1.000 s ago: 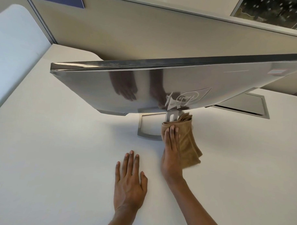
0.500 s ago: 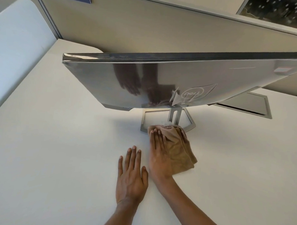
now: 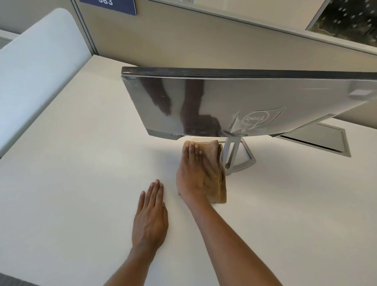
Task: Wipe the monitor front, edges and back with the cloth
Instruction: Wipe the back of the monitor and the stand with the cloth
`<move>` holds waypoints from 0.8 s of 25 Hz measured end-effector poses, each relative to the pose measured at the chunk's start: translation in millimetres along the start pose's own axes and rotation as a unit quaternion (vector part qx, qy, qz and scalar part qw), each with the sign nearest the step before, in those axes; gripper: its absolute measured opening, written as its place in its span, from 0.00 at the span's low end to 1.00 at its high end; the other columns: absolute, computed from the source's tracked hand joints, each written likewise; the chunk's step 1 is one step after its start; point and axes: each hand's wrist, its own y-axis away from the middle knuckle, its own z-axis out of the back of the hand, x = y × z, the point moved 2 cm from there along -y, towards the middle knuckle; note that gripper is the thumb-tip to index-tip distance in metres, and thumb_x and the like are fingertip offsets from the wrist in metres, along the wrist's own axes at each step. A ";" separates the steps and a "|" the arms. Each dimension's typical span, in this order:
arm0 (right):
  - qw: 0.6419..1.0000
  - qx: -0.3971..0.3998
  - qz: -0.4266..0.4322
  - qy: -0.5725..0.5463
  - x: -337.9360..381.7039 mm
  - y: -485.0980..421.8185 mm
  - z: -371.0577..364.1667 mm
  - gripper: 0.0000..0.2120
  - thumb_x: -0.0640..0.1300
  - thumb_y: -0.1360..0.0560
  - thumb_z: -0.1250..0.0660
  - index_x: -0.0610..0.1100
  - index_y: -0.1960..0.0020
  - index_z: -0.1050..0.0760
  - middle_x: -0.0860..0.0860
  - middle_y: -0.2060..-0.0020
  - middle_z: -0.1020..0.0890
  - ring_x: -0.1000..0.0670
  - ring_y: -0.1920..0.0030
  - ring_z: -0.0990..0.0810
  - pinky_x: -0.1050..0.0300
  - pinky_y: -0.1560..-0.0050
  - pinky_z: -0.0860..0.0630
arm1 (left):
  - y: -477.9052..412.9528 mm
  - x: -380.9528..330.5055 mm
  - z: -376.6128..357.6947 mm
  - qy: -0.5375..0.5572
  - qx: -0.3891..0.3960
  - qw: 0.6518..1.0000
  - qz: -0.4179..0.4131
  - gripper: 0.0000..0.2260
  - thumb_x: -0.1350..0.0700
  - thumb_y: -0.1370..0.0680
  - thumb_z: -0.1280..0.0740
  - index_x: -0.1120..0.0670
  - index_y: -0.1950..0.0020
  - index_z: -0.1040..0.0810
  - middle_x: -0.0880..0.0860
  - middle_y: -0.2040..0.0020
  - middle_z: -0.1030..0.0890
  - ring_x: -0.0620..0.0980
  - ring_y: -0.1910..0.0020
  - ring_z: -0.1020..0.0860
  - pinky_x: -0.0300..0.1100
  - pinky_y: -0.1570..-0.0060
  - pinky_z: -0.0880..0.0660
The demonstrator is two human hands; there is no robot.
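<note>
- I read "383" in white on a dark blue sign (image 3: pixel 106 1) fixed to the top of the beige partition (image 3: pixel 187 38).
- The monitor (image 3: pixel 238 101) shows me its glossy silver back, with a round "DELL" logo (image 3: pixel 253 119) that appears reversed from my angle. A small pink-edged sticker (image 3: pixel 360 92) sits near its right end; I cannot read it.
- My right hand (image 3: pixel 195 175) lies flat, fingers straight and together, pressing the folded tan cloth (image 3: pixel 216 171) down on the desk (image 3: pixel 75 181). It pinches nothing.
- The cloth lies just below the monitor's lower edge, touching or just beside the silver stand (image 3: pixel 236 153); I cannot tell which.
- My left hand (image 3: pixel 150 218) rests palm down on the bare desk, fingers extended and close together, holding nothing, near the right hand but apart from it.
- Both forearms reflect as dark shapes in the monitor's back.
- The desk is plain off-white. A pale rounded side panel (image 3: pixel 36 69) stands at its left edge.
- A grey rectangular hatch (image 3: pixel 324 139) is set in the desk behind the monitor, at right.
- A dark speckled surface (image 3: pixel 354 18) shows beyond the partition, top right.
</note>
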 end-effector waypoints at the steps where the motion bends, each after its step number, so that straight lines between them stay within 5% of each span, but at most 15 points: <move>1: 0.999 0.009 0.024 0.020 -0.8 8.2 -5.7 0.34 0.40 0.13 0.48 0.36 0.16 0.64 0.38 0.16 0.60 0.39 0.15 0.60 0.45 0.16 0.62 | 0.1 1.4 0.4 -0.003 -0.002 1.000 -0.007 0.27 0.57 0.16 0.53 0.59 0.16 0.43 0.52 0.15 0.44 0.48 0.15 0.48 0.50 0.17 0.52; 6: 0.991 0.054 0.093 0.086 -19.2 43.7 -8.3 0.36 0.46 0.13 0.50 0.38 0.18 0.72 0.40 0.18 0.70 0.40 0.18 0.69 0.43 0.17 0.64 | 0.8 -2.4 0.0 -0.008 -0.021 1.000 -0.010 0.27 0.57 0.17 0.51 0.60 0.18 0.36 0.54 0.17 0.37 0.50 0.17 0.41 0.51 0.18 0.48; 13: 0.997 0.032 -0.007 0.064 11.4 -7.0 5.6 0.34 0.40 0.12 0.47 0.34 0.17 0.65 0.37 0.16 0.60 0.38 0.15 0.59 0.44 0.15 0.58 | -1.3 -3.2 2.0 -0.021 -0.019 1.000 -0.005 0.27 0.55 0.16 0.52 0.59 0.17 0.37 0.53 0.17 0.38 0.49 0.17 0.41 0.49 0.18 0.51; 17: 0.993 -0.004 0.040 0.114 2.6 20.5 -4.1 0.34 0.42 0.12 0.47 0.35 0.16 0.65 0.39 0.16 0.62 0.39 0.15 0.61 0.45 0.17 0.62 | -0.7 -4.4 4.5 -0.020 -0.018 1.000 -0.004 0.27 0.55 0.17 0.51 0.60 0.18 0.35 0.54 0.17 0.37 0.50 0.17 0.40 0.49 0.18 0.51; 20: 0.974 -0.087 0.100 0.183 -23.2 50.8 -2.7 0.35 0.48 0.19 0.32 0.41 0.16 0.42 0.41 0.17 0.41 0.43 0.17 0.41 0.47 0.19 0.49 | -1.3 -5.4 5.8 -0.013 -0.016 1.000 -0.001 0.27 0.56 0.18 0.51 0.60 0.18 0.35 0.54 0.17 0.36 0.49 0.18 0.39 0.49 0.18 0.51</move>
